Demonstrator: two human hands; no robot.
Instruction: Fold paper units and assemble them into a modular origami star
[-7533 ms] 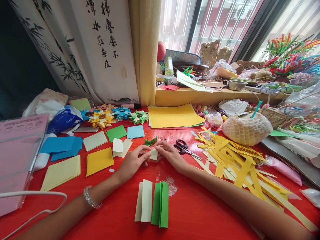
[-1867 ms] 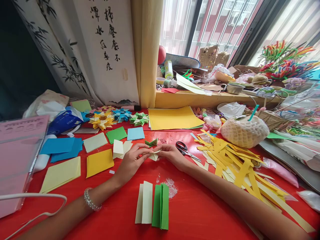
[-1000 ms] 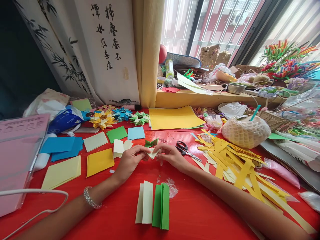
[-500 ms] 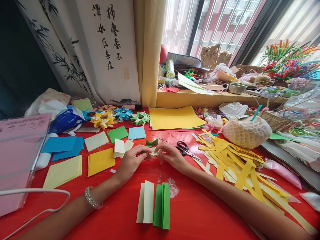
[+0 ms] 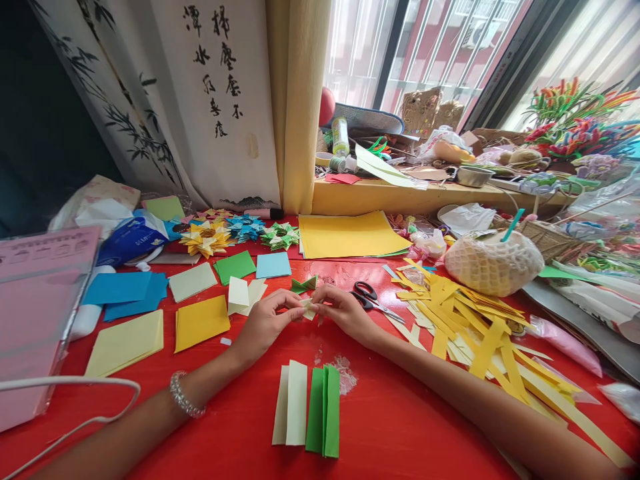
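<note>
Cream paper piece [image 5: 309,308] between pinching hands

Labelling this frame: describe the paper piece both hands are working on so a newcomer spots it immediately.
On the red table, look just in front of the black-handled scissors, where the left hand and right hand meet. Pinched between their fingers is a small folded piece of pale cream paper. Unlike the flat cream and green folded strips lying nearer the person, it is held up and much smaller.
</note>
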